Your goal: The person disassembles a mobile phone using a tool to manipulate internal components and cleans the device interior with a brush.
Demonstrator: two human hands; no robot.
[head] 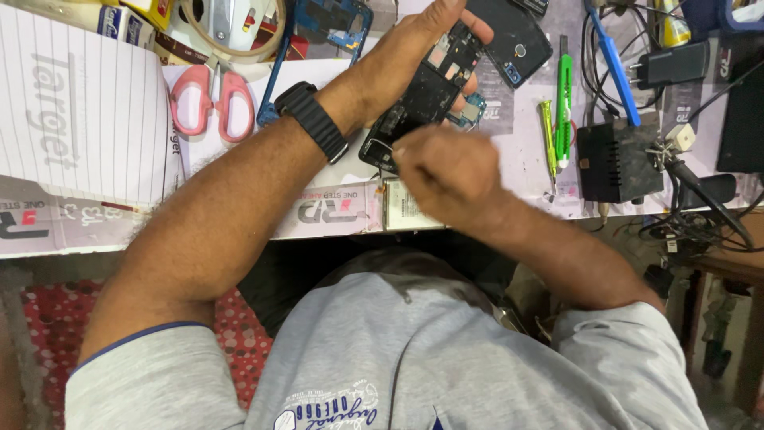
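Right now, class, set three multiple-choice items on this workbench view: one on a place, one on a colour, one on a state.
1. Where do the scissors lie?
A. beside the left forearm
B. on the floor
C. on the black box

2. What colour are the scissor handles?
A. blue
B. pink
C. yellow

3. How is the opened phone?
A. closed and flat on the bench
B. inside a drawer
C. gripped in the left hand, insides bare

Answers: A, they lie on the bench near the wrist; B, both loops are pink; C, fingers wrap it and circuitry shows.

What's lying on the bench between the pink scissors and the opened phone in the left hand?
In the head view, only the left wrist with its black watch crosses between the pink scissors and the opened phone.
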